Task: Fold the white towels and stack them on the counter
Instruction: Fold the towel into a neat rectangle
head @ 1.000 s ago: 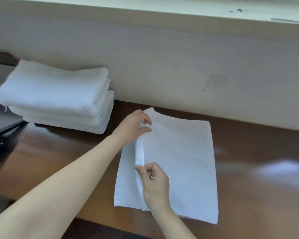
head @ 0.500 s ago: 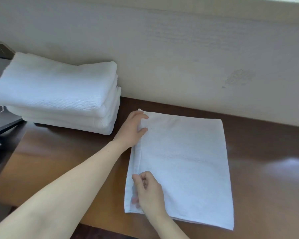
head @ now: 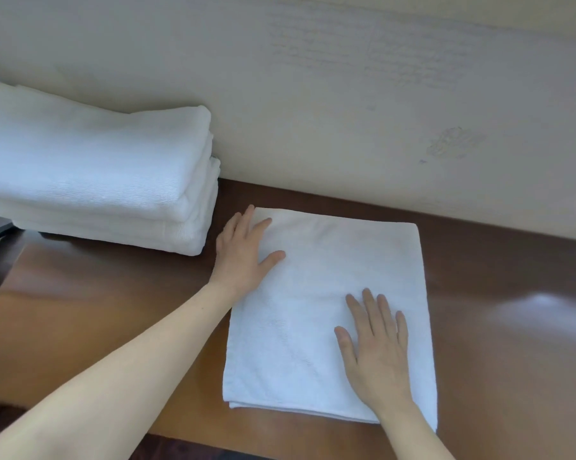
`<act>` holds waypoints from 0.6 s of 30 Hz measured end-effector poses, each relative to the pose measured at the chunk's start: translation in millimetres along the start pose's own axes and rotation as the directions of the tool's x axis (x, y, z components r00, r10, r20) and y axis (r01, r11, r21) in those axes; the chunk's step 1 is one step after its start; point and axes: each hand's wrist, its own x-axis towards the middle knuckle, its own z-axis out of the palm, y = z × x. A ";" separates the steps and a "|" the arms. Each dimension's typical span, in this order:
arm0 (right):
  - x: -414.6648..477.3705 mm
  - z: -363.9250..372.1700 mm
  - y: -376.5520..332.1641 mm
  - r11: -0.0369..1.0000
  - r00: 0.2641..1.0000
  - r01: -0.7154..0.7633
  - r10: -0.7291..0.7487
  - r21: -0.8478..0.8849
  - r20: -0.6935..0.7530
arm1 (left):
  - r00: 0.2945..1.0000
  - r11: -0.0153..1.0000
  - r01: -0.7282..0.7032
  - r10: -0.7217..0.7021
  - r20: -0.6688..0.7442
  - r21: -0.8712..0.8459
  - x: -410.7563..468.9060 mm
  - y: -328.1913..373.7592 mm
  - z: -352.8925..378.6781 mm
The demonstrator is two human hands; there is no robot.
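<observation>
Towel: a white folded towel (head: 329, 313) lies flat on the brown wooden counter (head: 499, 343), its far edge close to the wall, its near edge close to the counter's front edge; layers show at the near edge.
Left hand: the left hand (head: 243, 250) lies palm down on the towel's far left corner, fingers straight and slightly spread, thumb out to the right; part of the hand hangs over the towel's left edge.
Right hand: the right hand (head: 376, 350) lies palm down on the near right part of the towel, fingers straight and close together, pointing away from the person, thumb out to the left.
Stack: a stack of folded white towels (head: 94, 174) sits on the counter to the left, against the wall, just beside the flat towel but not touching it.
Wall: a pale wall (head: 346, 94) rises behind the counter, with a scuffed patch to the right.
Counter surface: glossy, with a bright reflection on the right.
Left edge: a dark object, partly hidden under the stack; what it is cannot be told.
</observation>
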 end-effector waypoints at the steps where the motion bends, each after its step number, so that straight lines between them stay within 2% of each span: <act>1: -1.5 4.5 2.3 0.999 1.000 0.007 -0.006 -0.035 0.029 | 0.999 0.999 -0.024 0.023 0.032 0.030 -7.6 2.2 4.2; 3: -4.8 10.3 5.9 0.997 0.999 0.025 -0.021 -0.076 0.048 | 0.993 0.997 -0.066 0.061 0.102 0.044 -25.9 5.0 14.5; 5: -7.0 10.7 9.3 0.995 0.999 -0.010 0.014 -0.099 0.032 | 0.992 0.990 -0.104 0.096 0.087 0.094 -48.0 4.6 24.4; 9: -14.0 5.4 29.1 0.956 0.961 -0.274 0.270 -0.100 -0.056 | 0.996 0.995 -0.088 0.089 -0.015 0.042 -105.5 0.2 37.7; 11: -21.4 2.9 43.2 0.931 0.931 -0.362 0.359 -0.036 -0.067 | 0.999 1.000 -0.011 0.010 -0.041 -0.008 -134.1 -1.9 42.6; 13: -27.8 4.1 53.0 0.933 0.934 -0.351 0.354 0.081 -0.036 | 0.990 0.987 0.136 -0.139 -0.025 -0.091 -156.8 -4.6 45.9; 14: -30.3 4.9 55.1 0.935 0.941 -0.329 0.336 0.136 -0.037 | 0.986 0.981 0.166 -0.169 -0.015 -0.096 -165.6 -6.7 47.2; 18: -34.2 7.6 57.9 0.926 0.940 -0.287 0.322 0.246 -0.114 | 0.997 0.989 -0.064 0.058 0.046 0.137 -187.2 -18.1 58.1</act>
